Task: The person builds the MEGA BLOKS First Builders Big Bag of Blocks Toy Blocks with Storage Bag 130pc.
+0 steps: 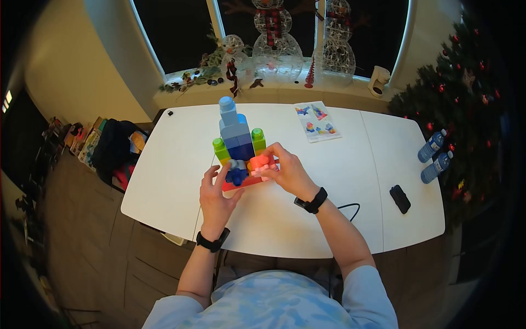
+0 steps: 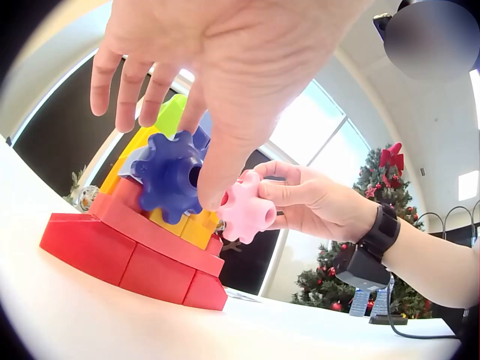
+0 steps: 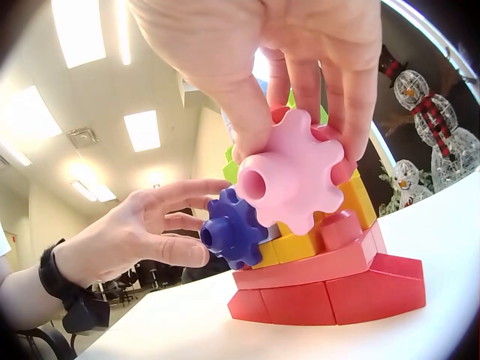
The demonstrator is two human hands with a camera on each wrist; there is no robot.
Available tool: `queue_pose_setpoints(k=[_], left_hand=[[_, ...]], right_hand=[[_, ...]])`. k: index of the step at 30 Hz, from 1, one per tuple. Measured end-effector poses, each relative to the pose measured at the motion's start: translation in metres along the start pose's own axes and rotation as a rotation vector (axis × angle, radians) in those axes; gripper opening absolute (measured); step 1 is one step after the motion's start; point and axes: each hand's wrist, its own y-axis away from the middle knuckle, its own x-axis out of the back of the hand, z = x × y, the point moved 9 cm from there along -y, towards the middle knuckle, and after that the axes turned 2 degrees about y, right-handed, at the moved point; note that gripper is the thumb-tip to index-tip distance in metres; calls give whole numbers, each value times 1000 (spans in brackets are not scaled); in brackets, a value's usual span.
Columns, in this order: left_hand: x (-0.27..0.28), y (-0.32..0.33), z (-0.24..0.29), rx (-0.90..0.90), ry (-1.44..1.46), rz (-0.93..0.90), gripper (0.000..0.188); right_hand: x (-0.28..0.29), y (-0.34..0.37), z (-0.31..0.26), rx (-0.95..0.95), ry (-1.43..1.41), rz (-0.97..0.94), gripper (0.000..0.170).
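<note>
A stacked toy block tower point(image 1: 239, 137) with a red base point(image 3: 330, 296) stands on the white table point(image 1: 164, 159). On its front is a dark blue gear point(image 2: 169, 176) with a short round hub. Beside that gear, my right hand point(image 1: 291, 174) pinches a pink gear point(image 3: 296, 169) between thumb and fingers, close against the yellow blocks point(image 3: 289, 247). My left hand point(image 1: 215, 198) is at the blue gear's outer side, fingers extended and thumb apart from them. One fingertip reaches the blue gear's top edge in the right wrist view.
A printed picture sheet point(image 1: 318, 122) lies behind the tower to the right. Two water bottles point(image 1: 432, 146) stand near the table's right edge, with a black phone point(image 1: 400, 199) in front of them. A dark cable point(image 1: 353, 211) curves beside my right forearm.
</note>
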Motion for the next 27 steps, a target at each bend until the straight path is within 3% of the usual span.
queue_pose_setpoints(k=[5, 7, 10, 14, 19, 27], left_hand=[[2, -1, 1, -6, 1, -7, 80], [2, -1, 0, -4, 2, -10, 80], [2, -1, 0, 7, 18, -20, 80], [3, -2, 2, 5, 28, -32, 80], [0, -3, -1, 26, 105, -49, 80], [0, -5, 1, 40, 149, -55, 80]], right_hand=[[-8, -1, 3, -87, 25, -28, 36], [-4, 0, -12, 137, 141, 78, 28], [-5, 0, -19, 208, 202, 121, 26], [-9, -2, -19, 130, 144, 89, 24], [-12, -3, -28, 177, 181, 100, 14], [-14, -8, -32, 206, 332, 95, 13]])
